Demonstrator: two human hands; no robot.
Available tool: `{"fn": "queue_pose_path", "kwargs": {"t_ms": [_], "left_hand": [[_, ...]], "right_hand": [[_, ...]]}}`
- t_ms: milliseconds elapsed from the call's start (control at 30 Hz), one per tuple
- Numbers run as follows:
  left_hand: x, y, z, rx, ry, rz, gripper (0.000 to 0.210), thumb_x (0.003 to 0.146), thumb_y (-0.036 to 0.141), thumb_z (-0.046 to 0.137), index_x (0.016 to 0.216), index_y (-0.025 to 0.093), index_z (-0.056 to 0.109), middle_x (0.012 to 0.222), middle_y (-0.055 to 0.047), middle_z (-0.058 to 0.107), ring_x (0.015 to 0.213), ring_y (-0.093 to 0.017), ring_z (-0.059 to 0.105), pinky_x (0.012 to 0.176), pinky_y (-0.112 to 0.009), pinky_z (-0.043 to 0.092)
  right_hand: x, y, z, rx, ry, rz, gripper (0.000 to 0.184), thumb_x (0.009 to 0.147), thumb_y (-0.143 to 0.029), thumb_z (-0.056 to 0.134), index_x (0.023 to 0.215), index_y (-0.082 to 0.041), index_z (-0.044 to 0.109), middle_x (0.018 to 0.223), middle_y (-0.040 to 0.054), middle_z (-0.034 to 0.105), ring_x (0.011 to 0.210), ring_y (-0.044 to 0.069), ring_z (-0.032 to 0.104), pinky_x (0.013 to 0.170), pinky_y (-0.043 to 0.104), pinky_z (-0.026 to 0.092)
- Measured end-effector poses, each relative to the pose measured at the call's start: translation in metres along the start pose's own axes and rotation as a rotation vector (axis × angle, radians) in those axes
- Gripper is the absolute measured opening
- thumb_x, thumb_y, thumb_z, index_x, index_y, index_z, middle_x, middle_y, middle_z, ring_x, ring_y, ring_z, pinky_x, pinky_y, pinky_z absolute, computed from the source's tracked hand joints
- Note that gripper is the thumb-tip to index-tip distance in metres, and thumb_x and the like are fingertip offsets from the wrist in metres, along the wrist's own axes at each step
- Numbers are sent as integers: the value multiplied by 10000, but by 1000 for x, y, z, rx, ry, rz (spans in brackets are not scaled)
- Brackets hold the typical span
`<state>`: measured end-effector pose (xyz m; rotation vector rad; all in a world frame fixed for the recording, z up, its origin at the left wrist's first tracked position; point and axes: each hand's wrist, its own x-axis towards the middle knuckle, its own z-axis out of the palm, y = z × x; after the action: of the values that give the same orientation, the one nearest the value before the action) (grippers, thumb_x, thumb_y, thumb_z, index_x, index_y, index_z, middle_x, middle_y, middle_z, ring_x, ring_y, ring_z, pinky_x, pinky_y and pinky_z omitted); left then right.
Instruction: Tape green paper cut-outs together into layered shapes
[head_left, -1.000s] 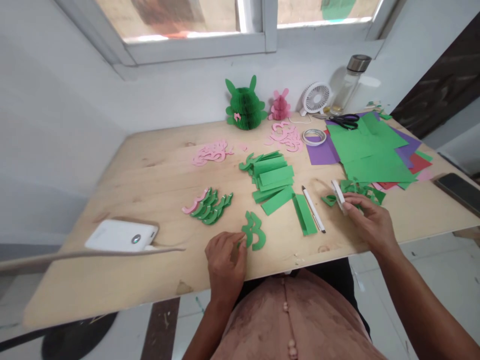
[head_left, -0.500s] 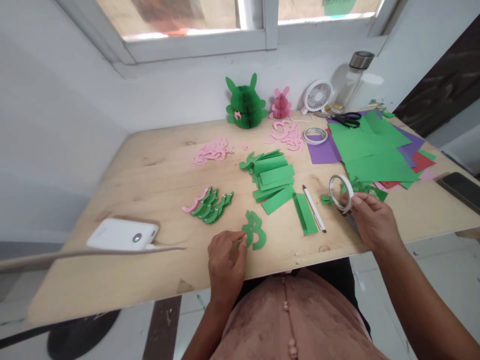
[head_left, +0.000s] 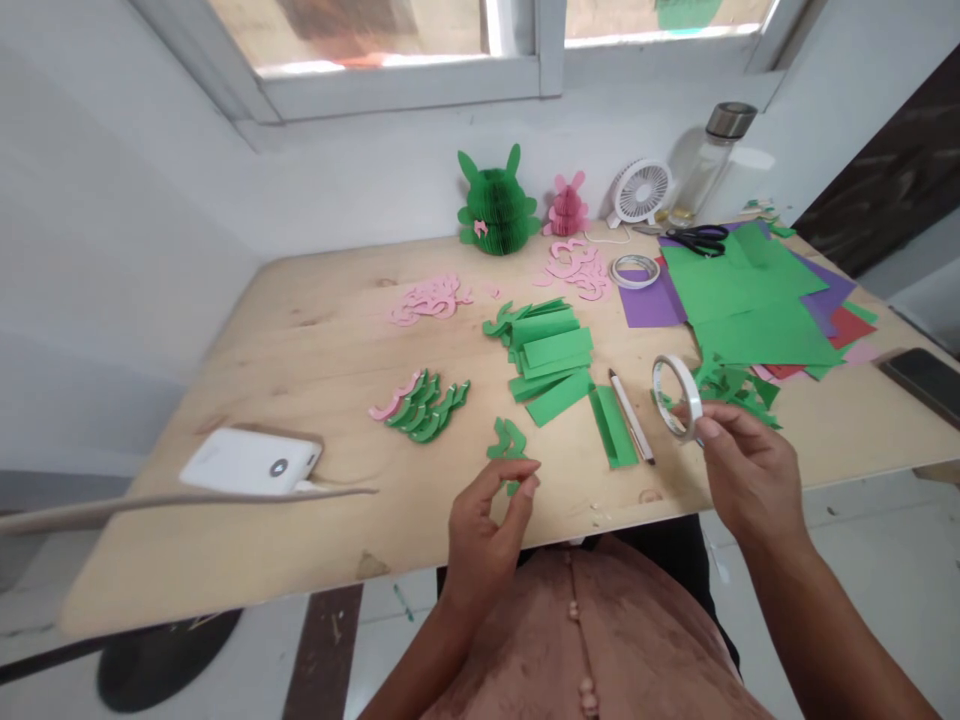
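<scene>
Tape roll [head_left: 691,398] held upright in the right hand [head_left: 754,472]

A dusty-rose top [head_left: 645,640] clothed the person's torso, its soft-looking surface mottled with paler and darker patches and lightly creased. A thin dark line [head_left: 573,580] ran down the middle of the front; whether it was a seam or a cord could not be told. Small round pink buttons or beads [head_left: 587,688] sat along it in two spots, the lower ones larger in view. Black clothing [head_left: 694,560] showed past the top's edge, mostly on the wearer's right. The left hand [head_left: 487,530], right hand [head_left: 750,470] and both forearms [head_left: 832,610] were bare.
</scene>
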<state>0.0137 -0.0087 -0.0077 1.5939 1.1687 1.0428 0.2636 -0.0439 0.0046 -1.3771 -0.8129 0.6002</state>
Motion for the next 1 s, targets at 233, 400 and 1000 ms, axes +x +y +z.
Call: {"fn": "queue_pose_path", "kwargs": {"t_ms": [233,400,1000], "left_hand": [[7,15,15,-112,-137,1,119,844,217,573,908,181,667,815,-24,656,788,-152,615,743,-279,473],[17,34,18,-93,-121,159,145,856,191,552,981,192,628,917,-47,646,881,-163,605,809,-312,481],[-2,36,-2,-82,-554,186,303,910,396,445,747,179,580,695,-44,621,708,-168,559,840,-355,435]], "right_hand": [[-1,-22,21,342,-56,212,113,754,-343,710,778,-241,670,800,-1,695,791,155,648,789,326,520],[-17,-36,22,250,-222,264,131,790,-367,677,799,-237,659,733,-8,662,709,134,611,691,273,499],[-29,-50,22,-446,-939,-371,235,817,-188,611,1042,-253,617,920,39,668,885,192,623,767,318,497]]}}
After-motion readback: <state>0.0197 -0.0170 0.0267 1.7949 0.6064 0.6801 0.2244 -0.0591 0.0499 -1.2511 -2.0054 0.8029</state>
